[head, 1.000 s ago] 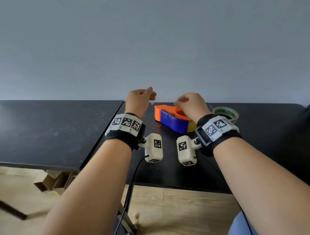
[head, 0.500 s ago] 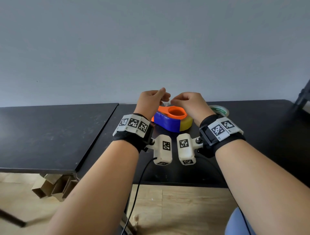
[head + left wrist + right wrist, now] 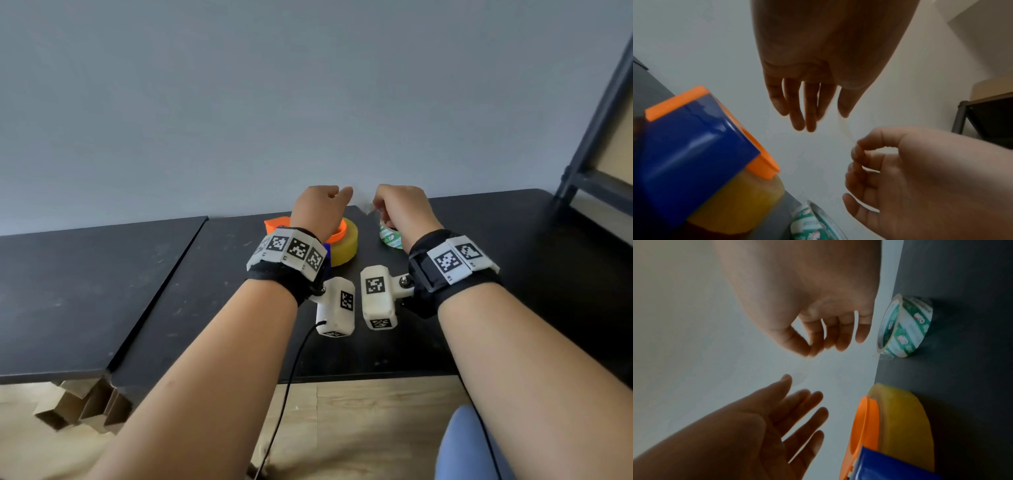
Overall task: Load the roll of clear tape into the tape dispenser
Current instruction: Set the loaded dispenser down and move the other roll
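Head view: black table [image 3: 513, 274] carries the orange, blue and yellow tape dispenser [image 3: 346, 245] and, just right of it, the green-printed roll of clear tape [image 3: 388, 238], not loaded. Right hand [image 3: 402, 214] pinches a clear tape scrap [image 3: 845, 129]; left hand [image 3: 320, 210] has straight fingers (thumb touches the scrap). Risk: scrap clings to skin, delaying pickup.

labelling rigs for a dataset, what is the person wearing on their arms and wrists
Both forearms are bare, with no sleeves. Each wrist has a black strap: left wrist strap, right wrist strap. Each strap carries white panels printed with black square marker codes. A white boxy camera hangs under each wrist, also marked. A thin black cable trails from the left one.
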The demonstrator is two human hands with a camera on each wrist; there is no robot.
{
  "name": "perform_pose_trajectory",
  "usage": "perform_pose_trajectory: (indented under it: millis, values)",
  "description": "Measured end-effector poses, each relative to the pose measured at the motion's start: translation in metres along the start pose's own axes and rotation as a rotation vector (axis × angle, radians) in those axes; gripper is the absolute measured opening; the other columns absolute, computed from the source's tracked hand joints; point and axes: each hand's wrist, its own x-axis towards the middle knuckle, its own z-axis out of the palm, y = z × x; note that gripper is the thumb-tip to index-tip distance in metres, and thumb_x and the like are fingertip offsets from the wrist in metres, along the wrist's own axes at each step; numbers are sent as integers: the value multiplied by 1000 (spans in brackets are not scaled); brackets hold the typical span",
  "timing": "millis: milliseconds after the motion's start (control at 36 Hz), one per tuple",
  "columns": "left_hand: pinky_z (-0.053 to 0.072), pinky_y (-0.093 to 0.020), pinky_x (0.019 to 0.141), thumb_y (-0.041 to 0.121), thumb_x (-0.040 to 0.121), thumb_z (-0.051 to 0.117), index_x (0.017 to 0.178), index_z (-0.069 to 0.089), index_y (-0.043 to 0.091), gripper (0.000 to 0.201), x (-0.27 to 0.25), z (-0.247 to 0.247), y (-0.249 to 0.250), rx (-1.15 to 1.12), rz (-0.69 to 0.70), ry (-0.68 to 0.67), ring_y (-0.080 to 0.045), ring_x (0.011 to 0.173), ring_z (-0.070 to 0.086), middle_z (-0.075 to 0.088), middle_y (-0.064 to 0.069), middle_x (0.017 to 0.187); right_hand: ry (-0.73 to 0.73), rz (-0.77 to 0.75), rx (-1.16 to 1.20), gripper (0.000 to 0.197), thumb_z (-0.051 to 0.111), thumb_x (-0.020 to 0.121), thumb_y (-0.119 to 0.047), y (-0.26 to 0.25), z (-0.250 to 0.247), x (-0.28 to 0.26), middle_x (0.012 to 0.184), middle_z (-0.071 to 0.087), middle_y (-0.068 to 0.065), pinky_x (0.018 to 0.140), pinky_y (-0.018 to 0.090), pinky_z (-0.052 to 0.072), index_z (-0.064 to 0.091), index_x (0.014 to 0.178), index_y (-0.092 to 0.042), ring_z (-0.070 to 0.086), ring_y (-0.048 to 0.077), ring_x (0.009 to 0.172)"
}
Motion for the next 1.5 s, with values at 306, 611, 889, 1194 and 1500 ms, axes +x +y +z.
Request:
perform_pose_trajectory:
  millis: [306,611,889,1194,1500]
  values:
    - [44,-30,100,6,93,44,125,64,10,37,11,43,10,161,-3,-154,-24,121,56,63,-8,130,139,85,74,17,61,80,-13,40,-36,27,64,55,1,63,28,39,58,64,-9,50,16,60]
    - [35,-32,112,-3,90,40,128,62,13,47,16,72,10,347,58,-354,-23,134,46,52,-7,143,206,156,-89,36,75,78,-24,72,-41,44,94,64,11,71,31,45,64,102,0,63,26,87]
    - [35,-36,113,-3,89,38,139,51,21,56,19,85,8,541,90,-488,-27,137,41,43,-6,150,175,156,-225,28,75,76,-26,80,-44,46,86,62,8,67,30,42,61,89,-5,60,27,82]
    - [32,-38,114,-2,93,36,141,47,12,51,14,83,14,597,109,-520,-28,137,40,43,-13,148,188,157,-329,31,73,76,-35,78,-43,44,94,65,10,71,35,47,57,80,-9,62,30,84]
    - [42,-41,100,11,90,46,123,61,16,36,15,59,6,554,-24,-105,-31,123,46,57,-10,128,235,-43,-404,28,52,90,-21,73,-34,36,124,57,15,89,41,49,56,116,-9,57,35,111]
